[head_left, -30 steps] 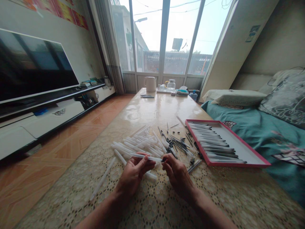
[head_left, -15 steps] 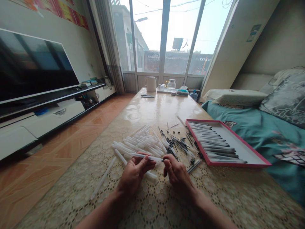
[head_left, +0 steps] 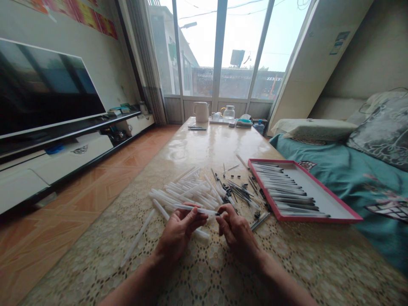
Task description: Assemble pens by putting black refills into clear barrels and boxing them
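Between my hands lies a white translucent pen barrel [head_left: 206, 211], roughly level above the table. My left hand [head_left: 181, 227] is closed on its middle, thumb on top. At the barrel's right end, the fingers of my right hand [head_left: 234, 227] pinch a small black piece [head_left: 218, 213], mostly hidden by the fingertips. Just beyond my left hand is a heap of white pen barrels [head_left: 188, 189]. Thin dark refills [head_left: 241, 192] and small black caps [head_left: 226, 197] are scattered past my right hand.
To the right, a pink-rimmed tray [head_left: 318, 182] holds a row of pens with dark ends. At the table's far end stand a pitcher [head_left: 201, 112], a glass jug [head_left: 228, 113] and a tissue pack [head_left: 244, 122]. A sofa [head_left: 334, 165] borders the table's right side.
Both hands stay in nearly the same place with the barrel between them. My right fingers have shifted very slightly at its black end.
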`<move>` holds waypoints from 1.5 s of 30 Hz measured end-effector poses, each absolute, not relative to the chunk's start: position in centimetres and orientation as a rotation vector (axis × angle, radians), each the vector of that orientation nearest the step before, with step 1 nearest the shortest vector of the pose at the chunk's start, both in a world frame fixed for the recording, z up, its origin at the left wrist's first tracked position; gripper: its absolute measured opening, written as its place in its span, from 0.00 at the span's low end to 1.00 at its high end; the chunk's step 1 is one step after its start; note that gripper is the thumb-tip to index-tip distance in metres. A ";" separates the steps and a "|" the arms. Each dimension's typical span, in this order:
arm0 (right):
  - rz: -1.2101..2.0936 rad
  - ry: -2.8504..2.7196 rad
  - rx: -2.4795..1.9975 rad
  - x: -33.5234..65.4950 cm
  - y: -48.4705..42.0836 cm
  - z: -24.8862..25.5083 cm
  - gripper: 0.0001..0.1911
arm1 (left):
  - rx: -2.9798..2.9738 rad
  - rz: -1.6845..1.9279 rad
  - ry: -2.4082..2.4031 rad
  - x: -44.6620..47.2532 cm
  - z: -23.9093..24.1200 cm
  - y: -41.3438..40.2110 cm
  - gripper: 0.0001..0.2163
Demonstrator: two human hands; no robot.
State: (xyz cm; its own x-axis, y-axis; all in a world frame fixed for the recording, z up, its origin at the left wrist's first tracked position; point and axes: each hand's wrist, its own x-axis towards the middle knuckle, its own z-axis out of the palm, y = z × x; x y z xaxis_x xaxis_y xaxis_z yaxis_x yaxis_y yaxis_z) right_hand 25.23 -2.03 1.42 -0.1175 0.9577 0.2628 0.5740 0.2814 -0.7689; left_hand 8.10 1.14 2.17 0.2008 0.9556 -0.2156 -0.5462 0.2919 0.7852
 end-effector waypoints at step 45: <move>0.684 -1.850 -1.413 25.4 -1.9 1.2 0.14 | 0.675 1.127 0.779 8.2 2.2 1.1 0.14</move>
State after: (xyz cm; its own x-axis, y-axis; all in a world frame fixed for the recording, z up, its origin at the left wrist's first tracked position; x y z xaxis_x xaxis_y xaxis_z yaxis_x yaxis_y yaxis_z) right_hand 25.38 -1.88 1.19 -0.1600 0.9641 0.2120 0.5944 0.2656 -0.7590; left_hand 8.23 1.10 2.17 0.2307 0.9527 -0.1977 -0.5217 0.2926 0.8013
